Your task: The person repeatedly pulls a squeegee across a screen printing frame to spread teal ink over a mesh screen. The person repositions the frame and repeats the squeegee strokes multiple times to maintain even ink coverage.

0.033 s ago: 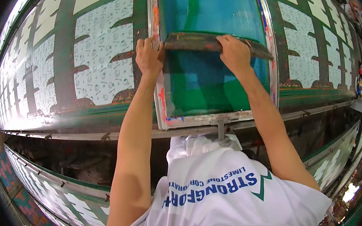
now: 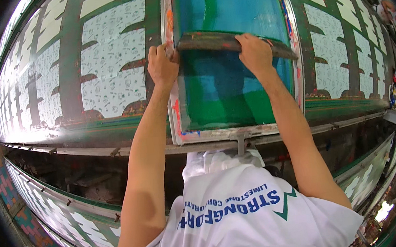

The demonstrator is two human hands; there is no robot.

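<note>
My right hand [image 2: 255, 53] is closed round the top of a long, stained wooden squeegee [image 2: 211, 41], which lies across a screen-printing frame [image 2: 173, 85], its right end slightly nearer me. Under it, the blue and green mesh [image 2: 213, 86] looks wet, with green ink on the near part. My left hand [image 2: 162, 66] grips the left rail of the frame, close to the squeegee's left end. The blade's lower edge and the fingers under my left hand are hidden.
White printed sheets [image 2: 113, 60] lie in rows on the green table left of the frame, with more sheets [image 2: 326, 47] to its right. A metal rail [image 2: 86, 150] runs along the near edge. Behind me stands another table with sheets [image 2: 72, 207].
The squeegee and my right hand have shifted slightly away from me. The frame's near edge and my left hand sit a touch nearer.
</note>
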